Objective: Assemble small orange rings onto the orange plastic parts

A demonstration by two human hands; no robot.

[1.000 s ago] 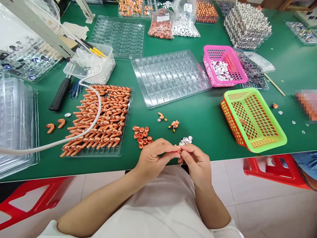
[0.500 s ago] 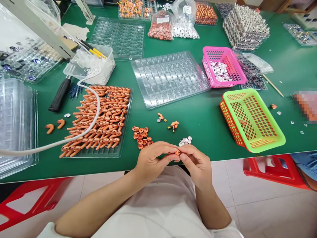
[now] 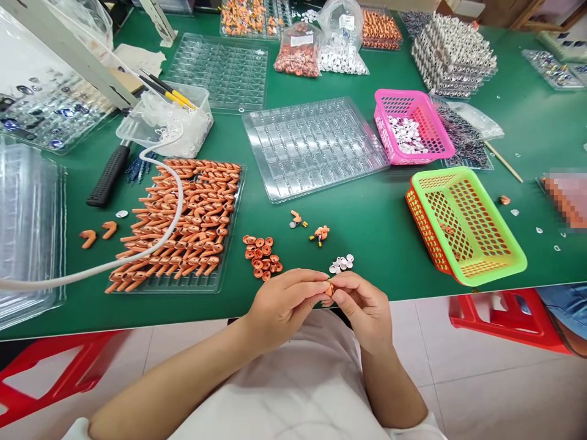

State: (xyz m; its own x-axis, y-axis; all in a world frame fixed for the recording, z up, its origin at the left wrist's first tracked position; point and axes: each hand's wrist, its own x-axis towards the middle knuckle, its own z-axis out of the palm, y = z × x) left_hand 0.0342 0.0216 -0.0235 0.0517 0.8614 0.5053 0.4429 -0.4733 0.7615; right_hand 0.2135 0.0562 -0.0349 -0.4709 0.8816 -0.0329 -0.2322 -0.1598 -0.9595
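Close to the table's front edge, my left hand (image 3: 280,310) and my right hand (image 3: 368,311) meet, pinching a small orange earbud part (image 3: 329,290) between their fingertips. Most of that part is covered by the fingers. Just beyond my right fingertips lies a small heap of white discs (image 3: 342,264). Round orange earbud caps (image 3: 262,258) are spread to the left of it, beyond my left hand. Farther back are two loose orange pieces with small yellow-and-black bits, one nearer (image 3: 322,233) and one farther (image 3: 296,216).
Left, a clear tray (image 3: 215,282) holds rows of orange earbud shells (image 3: 183,220), crossed by a white hose (image 3: 180,195). An upturned-looking clear tray (image 3: 316,150) lies mid-table. Right are a pink basket (image 3: 438,131) of white discs and a green basket (image 3: 513,256) nested in a red one.
Both hands remain together at the same spot. My left fingers have shifted slightly and lie closer together over the orange part. The whole view has moved a little.
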